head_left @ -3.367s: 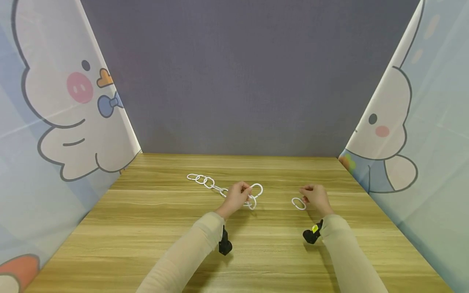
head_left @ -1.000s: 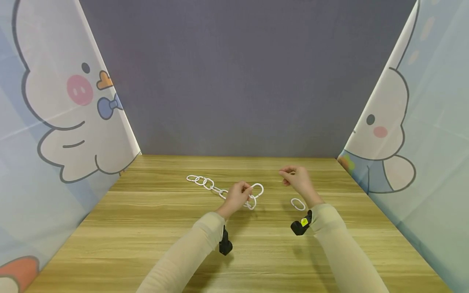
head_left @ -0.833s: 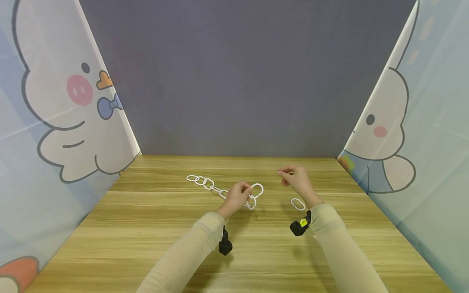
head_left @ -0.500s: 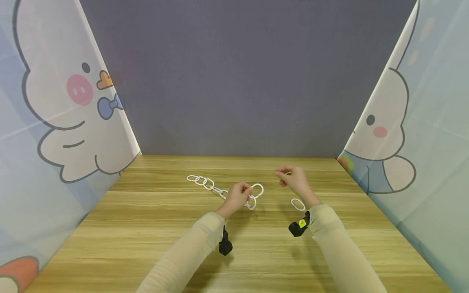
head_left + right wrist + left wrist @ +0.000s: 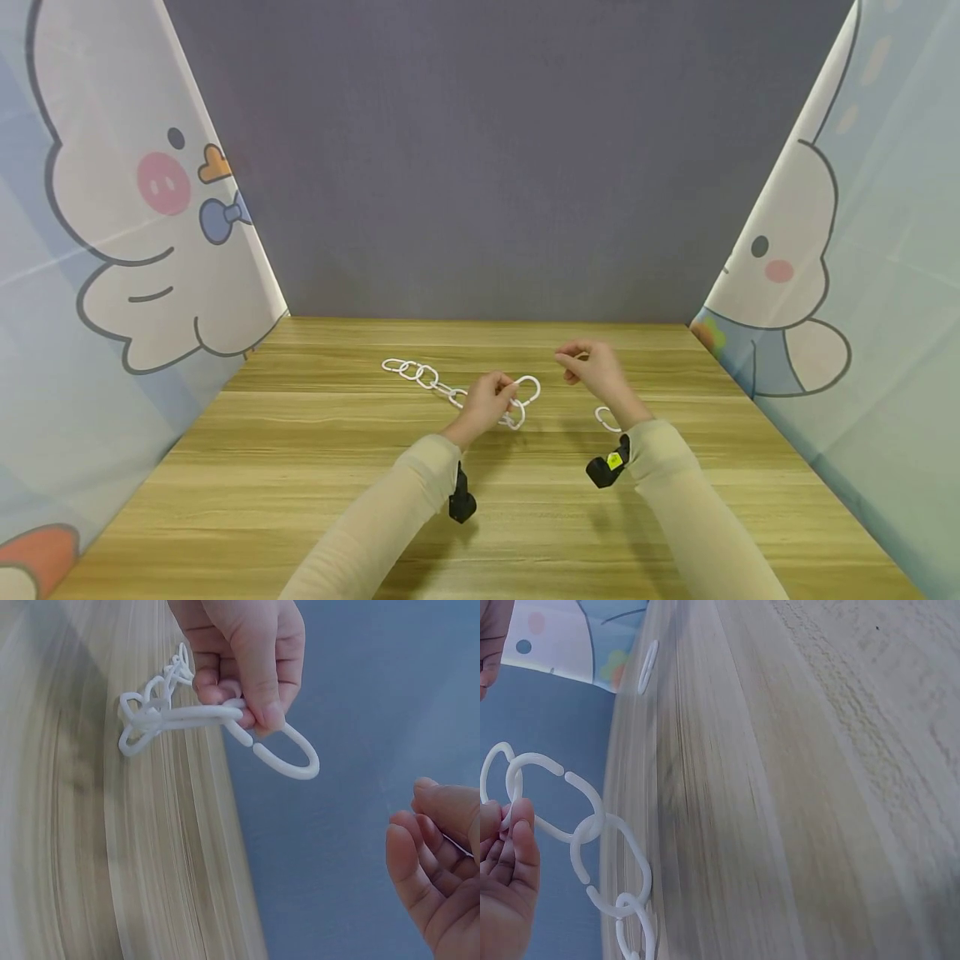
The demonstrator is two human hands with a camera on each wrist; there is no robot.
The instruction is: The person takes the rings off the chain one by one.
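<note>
Left fingers (image 5: 526, 851) pinch the end link (image 5: 292, 772) of a white chain (image 5: 191, 718), apparently steadying it; nearby, loosely curled, empty right fingers (image 5: 402, 847) should probably move in.

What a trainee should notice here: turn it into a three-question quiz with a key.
1. Which hand pinches the chain?
2. True or false: the right hand is apart from the chain.
3. Where is the loose link?
a) Hooked through the chain
b) On the table
c) Between the right hand's fingers

Key:
1. The left hand.
2. True.
3. b, on the table.
</note>
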